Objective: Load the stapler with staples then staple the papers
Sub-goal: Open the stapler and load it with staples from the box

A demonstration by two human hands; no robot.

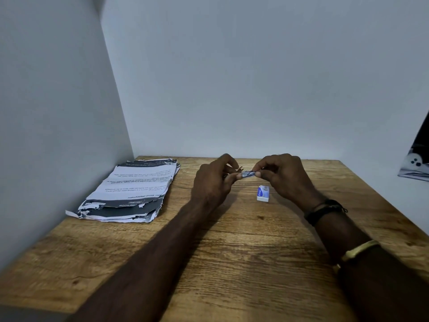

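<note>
A small metallic stapler point(248, 174) is held above the wooden table point(232, 252) between both hands, near the far edge. My left hand point(213, 182) pinches its left end; most of the stapler's body is hidden behind those fingers. My right hand point(282, 176) pinches the right end with thumb and fingertips. Whether a staple strip is in the fingers cannot be told. A small white and blue staple box point(263, 193) lies on the table just below the right hand. A stack of printed papers point(132, 191) with torn edges lies at the far left.
White walls close the table on the left and behind. A dark object with a white figure point(416, 159) hangs at the right edge. Black and gold bracelets point(325, 210) circle the right wrist.
</note>
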